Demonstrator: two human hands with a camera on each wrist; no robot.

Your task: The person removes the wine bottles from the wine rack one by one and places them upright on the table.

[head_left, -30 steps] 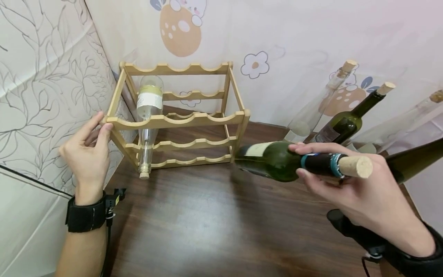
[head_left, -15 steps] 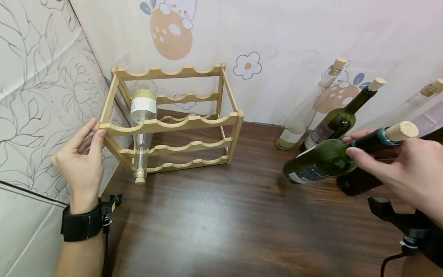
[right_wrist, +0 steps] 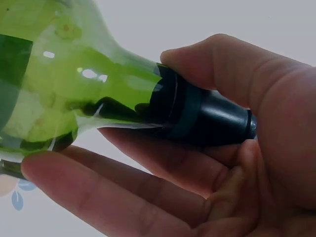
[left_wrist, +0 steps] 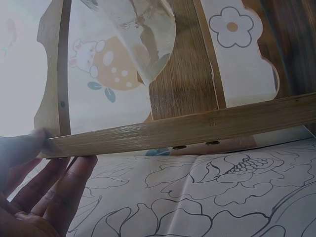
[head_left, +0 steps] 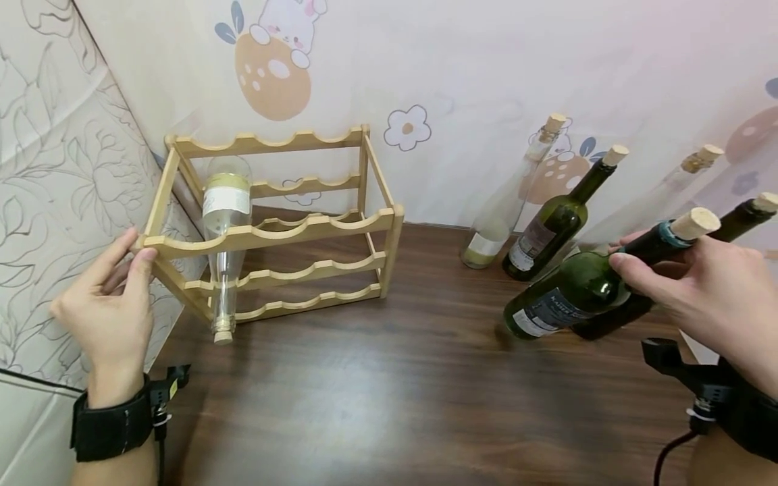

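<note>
In the head view my left hand (head_left: pixel 109 304) pinches the front left top corner of a wooden wine rack (head_left: pixel 310 233). The left wrist view shows the thumb on one side of the rack's rail (left_wrist: pixel 148 138) and the fingers on the other. A clear corked bottle (head_left: pixel 227 202) lies in the rack's leftmost slot, its neck pointing forward and down. At the right, my right hand (head_left: pixel 711 290) grips a green wine bottle (head_left: pixel 598 290) by its dark neck, the corked end tilted up towards me. Thumb and fingers wrap that neck (right_wrist: pixel 197 111) in the right wrist view.
Behind the held bottle stand a clear corked bottle (head_left: pixel 492 229), a green bottle (head_left: pixel 556 226), another clear bottle (head_left: pixel 675 179) and a dark bottle (head_left: pixel 744 216) partly hidden by my hand. Dark wooden tabletop (head_left: pixel 365 391) spreads in front. Patterned cloth (head_left: pixel 474 81) hangs behind.
My right hand has carried the green wine bottle rightward, away from the rack, and it stands steeper. My left hand keeps its pinch on the rack. The head view has shifted, moving everything leftward.
</note>
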